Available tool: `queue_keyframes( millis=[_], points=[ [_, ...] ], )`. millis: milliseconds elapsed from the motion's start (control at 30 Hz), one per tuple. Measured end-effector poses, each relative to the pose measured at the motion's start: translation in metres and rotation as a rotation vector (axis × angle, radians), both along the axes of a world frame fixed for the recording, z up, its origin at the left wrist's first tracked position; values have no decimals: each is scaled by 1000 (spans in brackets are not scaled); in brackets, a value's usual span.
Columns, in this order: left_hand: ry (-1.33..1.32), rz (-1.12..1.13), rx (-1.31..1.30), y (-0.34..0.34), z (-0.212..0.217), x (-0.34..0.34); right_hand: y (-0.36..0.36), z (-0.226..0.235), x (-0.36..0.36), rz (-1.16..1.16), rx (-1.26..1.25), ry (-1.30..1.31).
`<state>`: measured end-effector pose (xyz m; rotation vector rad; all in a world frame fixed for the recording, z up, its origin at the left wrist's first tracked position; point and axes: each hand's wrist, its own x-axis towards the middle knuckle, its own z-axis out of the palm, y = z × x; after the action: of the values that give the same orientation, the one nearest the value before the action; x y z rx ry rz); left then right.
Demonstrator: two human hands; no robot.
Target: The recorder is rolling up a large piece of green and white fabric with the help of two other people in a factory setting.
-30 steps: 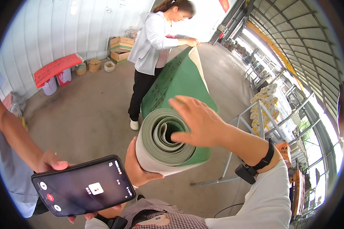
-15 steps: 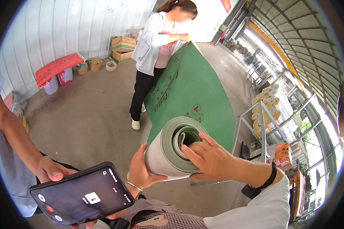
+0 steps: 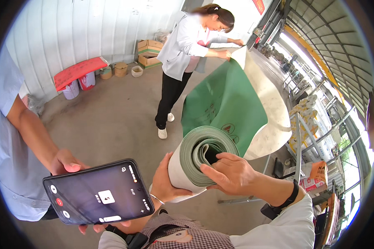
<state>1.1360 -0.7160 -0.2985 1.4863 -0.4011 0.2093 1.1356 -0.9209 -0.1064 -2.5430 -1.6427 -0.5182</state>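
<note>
A thick roll of floor protection sheet (image 3: 179, 170), green on one face and whitish on the other, stands on end close in front of me. My left hand (image 3: 164, 180) is wrapped round its left side, the thumb across the near face. My right hand (image 3: 232, 172) grips the rim of the top end, its fingers curled at the hollow core. The unrolled green sheet (image 3: 224, 103) stretches away from the roll. Beyond, a co-worker (image 3: 183, 50) in a light jacket lifts its far edge with both hands, and part of the whitish underside (image 3: 274, 108) shows.
Another person's hand (image 3: 68, 162) holds a phone (image 3: 97, 191) at lower left, close to my left arm. Buckets under a red board (image 3: 79, 72), tubs and cardboard boxes (image 3: 148, 54) line the wall. Metal frames (image 3: 298, 141) and an orange carton (image 3: 316, 176) stand to the right.
The co-worker has raised and folded the sheet's far edge over, baring its whitish underside. In the picture, the roll with my hands and the phone have shifted right.
</note>
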Motion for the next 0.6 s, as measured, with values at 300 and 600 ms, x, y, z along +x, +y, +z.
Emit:
queue_keyframes(
  millis=[300,600],
  points=[
    [-33,32,20,0,-19,-22,7,-6,-6,26,70,53],
    [-36,121,176,-5,-26,-34,5,-2,-17,2,22,53]
  ],
)
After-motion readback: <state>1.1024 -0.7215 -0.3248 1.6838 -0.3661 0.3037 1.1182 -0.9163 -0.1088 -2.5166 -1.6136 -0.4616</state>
